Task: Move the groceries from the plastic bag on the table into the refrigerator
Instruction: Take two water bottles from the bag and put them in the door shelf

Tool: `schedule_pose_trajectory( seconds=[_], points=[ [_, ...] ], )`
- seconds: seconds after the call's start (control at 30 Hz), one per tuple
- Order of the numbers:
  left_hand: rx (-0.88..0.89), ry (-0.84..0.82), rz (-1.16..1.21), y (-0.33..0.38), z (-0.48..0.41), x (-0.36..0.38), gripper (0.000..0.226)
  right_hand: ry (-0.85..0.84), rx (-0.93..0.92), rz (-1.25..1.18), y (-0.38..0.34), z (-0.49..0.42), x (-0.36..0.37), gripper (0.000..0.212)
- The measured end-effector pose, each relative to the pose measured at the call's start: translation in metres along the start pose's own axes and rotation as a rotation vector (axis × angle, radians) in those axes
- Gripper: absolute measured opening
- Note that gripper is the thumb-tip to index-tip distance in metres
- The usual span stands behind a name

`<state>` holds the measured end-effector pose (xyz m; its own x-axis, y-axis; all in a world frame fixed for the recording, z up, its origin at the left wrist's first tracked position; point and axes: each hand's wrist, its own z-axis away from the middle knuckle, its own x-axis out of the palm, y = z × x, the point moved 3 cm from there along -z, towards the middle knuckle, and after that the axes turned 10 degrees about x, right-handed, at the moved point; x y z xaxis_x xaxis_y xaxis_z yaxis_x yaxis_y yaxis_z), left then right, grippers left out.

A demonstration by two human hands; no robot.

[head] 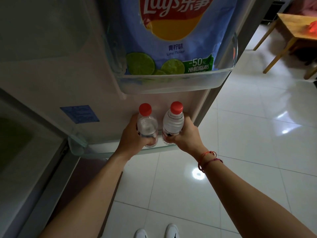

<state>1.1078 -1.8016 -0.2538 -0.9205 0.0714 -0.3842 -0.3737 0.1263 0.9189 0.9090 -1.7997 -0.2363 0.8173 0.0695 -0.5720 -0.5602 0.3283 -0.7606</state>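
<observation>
Two clear water bottles with red caps stand upright side by side in the lower shelf [96, 152] of the open refrigerator door. My left hand [132, 136] grips the left bottle [147, 123] around its body. My right hand [186, 136] grips the right bottle [173, 121] low on its label. A large blue bag of Lay's lime chips [173, 36] stands in the clear upper door shelf [164, 83] directly above the bottles.
The refrigerator's body [25, 152] lies at the left, with a blue sticker [79, 114] on the door's inner wall. A wooden table [295, 31] with a red plastic bag [314, 28] stands at the far right on the glossy white tile floor [248, 134]. My white shoes [157, 231] show below.
</observation>
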Motion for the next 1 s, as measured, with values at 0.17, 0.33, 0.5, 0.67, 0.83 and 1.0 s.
schedule_pose_trajectory(
  seconds=[0.17,0.33,0.5,0.67,0.83,1.0],
  points=[
    [-0.030,-0.002,-0.006,0.003,0.004,-0.001,0.077,-0.007,-0.008,0.046,-0.002,0.004,-0.002,0.063],
    [-0.053,0.005,-0.023,0.018,0.014,-0.008,0.065,0.020,-0.056,0.056,-0.005,0.013,-0.011,0.064],
    [0.040,0.027,-0.168,0.048,0.034,-0.018,0.051,0.078,-0.113,0.158,-0.010,0.037,-0.024,0.085],
    [0.206,0.105,-0.454,0.074,0.061,-0.034,0.062,0.131,-0.150,0.353,-0.015,0.073,-0.041,0.087],
    [0.273,0.157,-0.716,0.094,0.085,-0.044,0.075,0.212,-0.225,0.534,-0.015,0.109,-0.053,0.078],
    [0.337,0.148,-0.896,0.110,0.109,-0.050,0.081,0.307,-0.260,0.663,-0.016,0.137,-0.065,0.076]
  ],
)
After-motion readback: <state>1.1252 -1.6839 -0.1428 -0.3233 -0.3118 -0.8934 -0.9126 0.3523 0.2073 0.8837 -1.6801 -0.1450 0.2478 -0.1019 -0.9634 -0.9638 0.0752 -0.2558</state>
